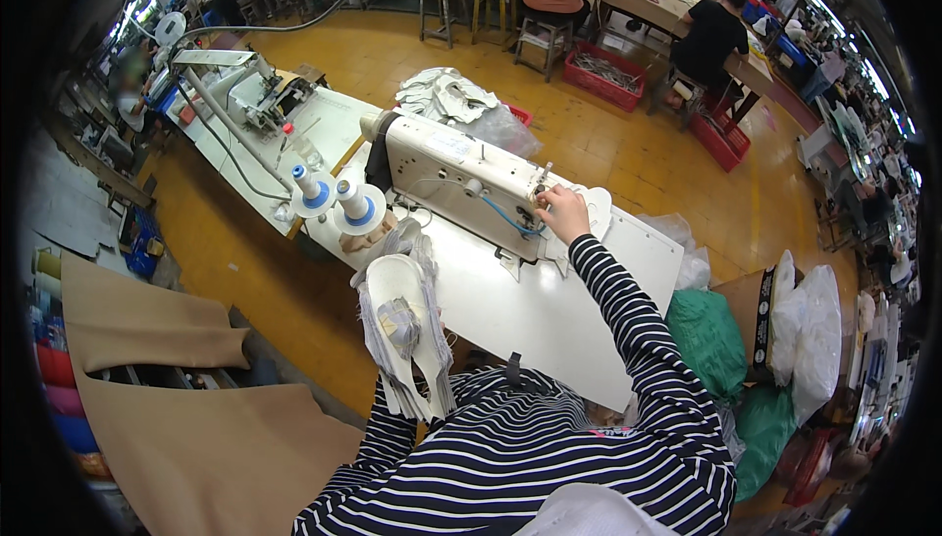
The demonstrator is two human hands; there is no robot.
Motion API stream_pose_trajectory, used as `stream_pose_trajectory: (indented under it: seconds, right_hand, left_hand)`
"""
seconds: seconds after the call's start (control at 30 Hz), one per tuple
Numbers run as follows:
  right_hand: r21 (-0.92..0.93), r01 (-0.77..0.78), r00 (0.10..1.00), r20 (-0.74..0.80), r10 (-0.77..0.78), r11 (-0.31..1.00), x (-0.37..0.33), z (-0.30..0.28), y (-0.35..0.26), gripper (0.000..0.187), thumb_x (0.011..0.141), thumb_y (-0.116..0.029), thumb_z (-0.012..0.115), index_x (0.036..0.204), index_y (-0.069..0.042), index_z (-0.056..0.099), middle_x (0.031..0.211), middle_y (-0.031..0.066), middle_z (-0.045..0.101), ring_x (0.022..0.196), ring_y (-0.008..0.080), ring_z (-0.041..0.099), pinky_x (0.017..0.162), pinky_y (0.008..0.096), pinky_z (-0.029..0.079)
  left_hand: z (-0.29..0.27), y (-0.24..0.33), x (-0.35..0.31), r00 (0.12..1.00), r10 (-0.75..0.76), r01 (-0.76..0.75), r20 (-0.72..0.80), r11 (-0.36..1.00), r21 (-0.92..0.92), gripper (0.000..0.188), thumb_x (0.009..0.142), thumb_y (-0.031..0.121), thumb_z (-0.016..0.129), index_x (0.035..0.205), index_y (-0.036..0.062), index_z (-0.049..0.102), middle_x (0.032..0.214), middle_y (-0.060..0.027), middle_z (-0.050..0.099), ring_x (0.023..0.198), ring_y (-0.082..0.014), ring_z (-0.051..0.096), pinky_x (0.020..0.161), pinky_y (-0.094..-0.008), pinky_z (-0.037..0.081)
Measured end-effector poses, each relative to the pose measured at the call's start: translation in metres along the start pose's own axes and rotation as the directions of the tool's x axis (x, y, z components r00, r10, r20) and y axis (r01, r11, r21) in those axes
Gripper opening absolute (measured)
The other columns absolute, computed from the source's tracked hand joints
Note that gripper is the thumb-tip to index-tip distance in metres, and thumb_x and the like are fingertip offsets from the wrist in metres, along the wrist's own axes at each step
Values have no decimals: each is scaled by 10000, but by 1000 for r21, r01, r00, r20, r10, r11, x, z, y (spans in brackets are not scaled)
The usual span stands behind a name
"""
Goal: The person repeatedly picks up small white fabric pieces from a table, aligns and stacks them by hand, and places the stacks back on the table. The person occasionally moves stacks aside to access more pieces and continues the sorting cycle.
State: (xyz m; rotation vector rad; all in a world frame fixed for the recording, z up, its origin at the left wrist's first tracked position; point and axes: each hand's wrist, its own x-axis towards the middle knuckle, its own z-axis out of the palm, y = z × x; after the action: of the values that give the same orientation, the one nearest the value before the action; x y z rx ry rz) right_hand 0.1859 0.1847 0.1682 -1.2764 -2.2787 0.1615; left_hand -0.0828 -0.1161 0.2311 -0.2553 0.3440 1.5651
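A stack of white shoe uppers (425,286) with grey, frayed edges is held up in front of my body, at the left of the table. My left forearm runs up beneath it, and the stack hides nearly all of that hand. A bunched greyish piece (399,325) lies on top of the stack. My right hand (564,212) reaches to the near-right end of a white sewing machine (442,168), its fingers closed against the small metal parts there. What they pinch is too small to make out. A blue tube (505,214) runs along the machine beside that hand.
Two thread cones (357,204) stand left of the machine on the white table (549,325). Behind it lies a pile of white pieces (446,95). Green bags (706,340) stand to the right, brown sheets (196,418) to the left. People sit at far tables near red crates (603,75).
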Motion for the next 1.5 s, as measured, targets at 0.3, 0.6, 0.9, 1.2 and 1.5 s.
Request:
stream_pose_trajectory:
  seconds: [0.3,0.6,0.9,1.2,1.5]
  right_hand:
    - [-209,110,971,-185,-150,972,-4,9,-10,78,788,-201,671,773,-127,687,832,13,619,865,201,591,897,397,406]
    - [733,-435,829,99,550,524,18,17,17,159,868,-159,646,914,-13,691,884,58,673,820,156,628,729,286,480]
    - [944,-317,671,288,683,-87,-11,14,45,66,865,-120,598,865,-56,615,833,41,664,782,125,608,755,269,468]
    - [916,-326,708,401,581,-235,-108,-19,2,85,898,-116,551,863,-46,584,886,103,677,565,71,506,579,212,448]
    - [627,-498,736,671,91,-599,-161,-49,-101,235,917,16,499,1136,-47,444,1385,242,450,947,181,634,704,189,539]
  left_hand:
    - [-6,3,-13,986,124,-134,109,988,84,850,887,674,405,1447,43,308,1204,-390,490,937,-507,608,753,-619,530]
    - [5,8,-34,998,17,-18,53,1000,19,859,895,669,402,1455,29,284,1163,-401,505,925,-526,612,686,-625,546]
    - [-10,13,-33,985,31,-54,171,990,133,879,895,668,401,1468,21,237,1228,-426,445,991,-545,581,728,-646,535]
    - [-14,8,-33,970,-68,78,234,996,-33,872,896,646,427,1487,48,195,1280,-438,390,1083,-577,518,806,-681,496]
    - [-4,-9,-6,878,-365,406,311,911,-78,807,899,547,536,1515,165,181,1499,-344,61,1088,-538,538,870,-640,497]
